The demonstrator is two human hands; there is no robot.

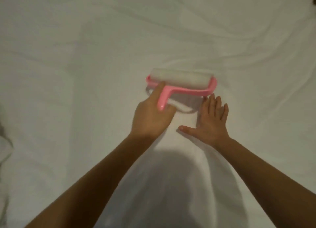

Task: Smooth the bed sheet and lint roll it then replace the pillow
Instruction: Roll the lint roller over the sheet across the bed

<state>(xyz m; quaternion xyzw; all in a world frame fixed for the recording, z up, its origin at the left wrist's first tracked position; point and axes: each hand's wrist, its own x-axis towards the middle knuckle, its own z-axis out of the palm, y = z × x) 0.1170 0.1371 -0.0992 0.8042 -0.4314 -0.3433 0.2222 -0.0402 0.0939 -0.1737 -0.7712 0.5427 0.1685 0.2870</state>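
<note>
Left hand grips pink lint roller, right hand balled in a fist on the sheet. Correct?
No fist: the head view shows the right hand lying flat, fingers spread, on the sheet. The left hand does grip the pink lint roller.

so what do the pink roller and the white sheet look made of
The pink T-shaped lint roller frame looks like moulded plastic: smooth, slightly glossy, one solid colour. The white bed sheet looks like matte woven cloth, possibly cotton, judging by its soft wrinkles.
</note>
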